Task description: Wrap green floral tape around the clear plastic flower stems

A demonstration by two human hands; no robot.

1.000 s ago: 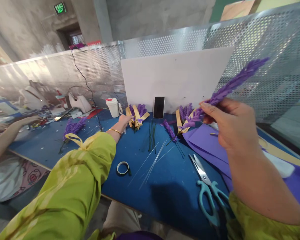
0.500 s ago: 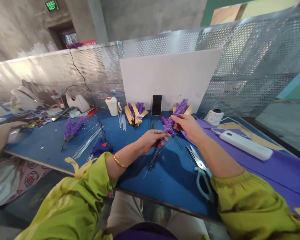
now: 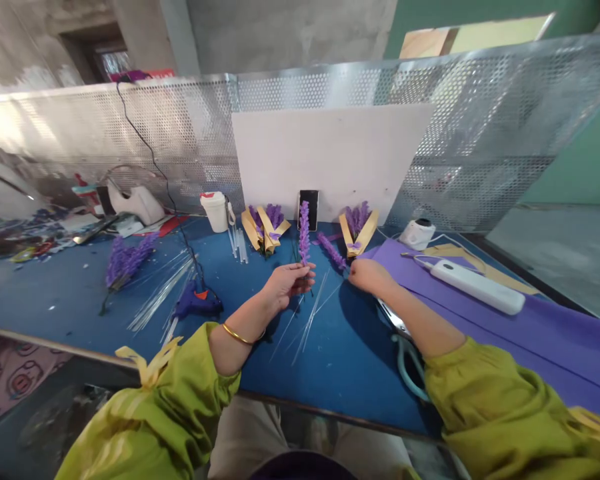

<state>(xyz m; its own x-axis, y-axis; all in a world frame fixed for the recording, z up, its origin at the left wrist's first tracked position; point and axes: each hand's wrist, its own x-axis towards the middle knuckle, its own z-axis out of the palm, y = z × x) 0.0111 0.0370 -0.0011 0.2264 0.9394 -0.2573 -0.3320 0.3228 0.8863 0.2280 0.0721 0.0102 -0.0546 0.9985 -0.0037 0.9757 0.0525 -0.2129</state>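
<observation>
My left hand [image 3: 291,281] is closed around the stem of a purple lavender sprig [image 3: 305,230], which stands upright before the phone. To its right, my right hand [image 3: 369,275] is closed at the lower end of a second lavender sprig [image 3: 331,249], whose tip leans away to the left. Thin wires [image 3: 311,323] lie on the blue table [image 3: 300,373] below my hands. Scissors [image 3: 411,367] with pale blue handles rest partly under my right forearm. Behind the hands sit two small lavender bouquets in tan paper, a left bouquet [image 3: 267,230] and a right bouquet [image 3: 358,232].
A blue glue gun [image 3: 198,301], a wire bundle [image 3: 163,297] and loose lavender [image 3: 127,260] lie to the left. A white cup [image 3: 215,212] and a phone [image 3: 314,217] stand at the back. Purple sheets [image 3: 480,313] with a white power strip [image 3: 480,287] cover the right side.
The lavender sprigs, bunched together between both hands before, are now apart, one in each hand. My left hand has turned its sprig upright; my right hand has lowered. The view has shifted right.
</observation>
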